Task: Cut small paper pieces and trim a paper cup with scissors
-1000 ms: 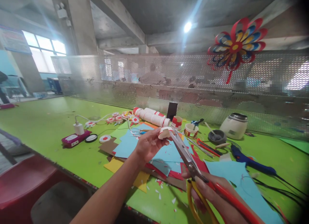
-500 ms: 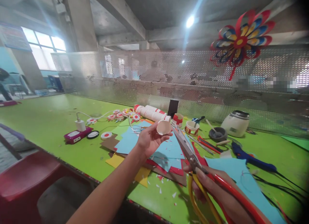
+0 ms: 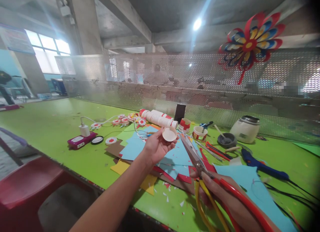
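Note:
In the middle of the view, my left hand (image 3: 158, 146) is closed around a small, shallow paper cup (image 3: 169, 134), its pale inside turned toward me. My right hand (image 3: 215, 188) grips a pair of scissors (image 3: 195, 158) with yellow loop handles. Their blades point up and left, slightly parted, with the tips just right of the cup. Red handles (image 3: 240, 197) also run along my right hand; whether they belong to a second tool I cannot tell. Below both hands lie blue paper sheets (image 3: 135, 148) and white paper scraps (image 3: 168, 198).
Behind stand stacked white cups (image 3: 160, 118), a phone (image 3: 180, 113) and a red-and-white cup (image 3: 199, 133). To the right are a grey bowl (image 3: 227, 140), a cream jar (image 3: 246, 128) and a blue glue gun (image 3: 265, 167). Leftward sits a purple power strip (image 3: 81, 141). A mesh partition (image 3: 140, 75) borders the table.
My left hand has tilted the paper cup so that more of its inside shows. My right hand and the scissors stay nearly where they were. The view has shifted slightly.

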Action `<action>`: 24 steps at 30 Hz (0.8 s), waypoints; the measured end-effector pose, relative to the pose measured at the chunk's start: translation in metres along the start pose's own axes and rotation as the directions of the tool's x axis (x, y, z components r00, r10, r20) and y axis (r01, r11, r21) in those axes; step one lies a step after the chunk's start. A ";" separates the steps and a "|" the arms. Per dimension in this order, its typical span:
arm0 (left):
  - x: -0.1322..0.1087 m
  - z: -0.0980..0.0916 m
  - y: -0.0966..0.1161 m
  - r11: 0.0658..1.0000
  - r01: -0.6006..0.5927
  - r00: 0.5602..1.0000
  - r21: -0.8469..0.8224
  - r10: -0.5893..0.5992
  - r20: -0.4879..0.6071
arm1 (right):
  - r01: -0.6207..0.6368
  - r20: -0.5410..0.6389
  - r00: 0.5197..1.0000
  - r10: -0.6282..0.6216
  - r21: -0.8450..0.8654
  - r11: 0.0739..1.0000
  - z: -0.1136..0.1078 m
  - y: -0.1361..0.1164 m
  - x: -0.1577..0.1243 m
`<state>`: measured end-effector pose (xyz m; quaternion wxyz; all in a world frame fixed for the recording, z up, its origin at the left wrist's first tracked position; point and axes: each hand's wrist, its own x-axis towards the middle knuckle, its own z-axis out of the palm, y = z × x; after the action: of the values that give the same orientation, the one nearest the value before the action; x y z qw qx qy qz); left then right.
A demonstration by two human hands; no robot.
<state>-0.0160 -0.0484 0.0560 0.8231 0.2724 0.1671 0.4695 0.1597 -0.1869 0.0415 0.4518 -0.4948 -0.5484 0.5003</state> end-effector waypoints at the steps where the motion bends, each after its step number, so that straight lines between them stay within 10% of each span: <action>1: 0.000 0.001 0.000 1.000 0.013 1.000 -0.006 -0.013 0.005 | -0.005 -0.002 1.000 0.005 0.001 1.000 0.000 0.001 0.001; 24: 0.001 -0.002 0.000 0.993 0.111 0.993 -0.042 -0.108 0.054 | -0.044 0.039 0.998 0.047 -0.079 0.996 -0.005 -0.002 0.000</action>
<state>-0.0166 -0.0465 0.0541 0.8576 0.2561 0.1499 0.4201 0.1647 -0.1860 0.0439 0.4092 -0.5141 -0.5655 0.4985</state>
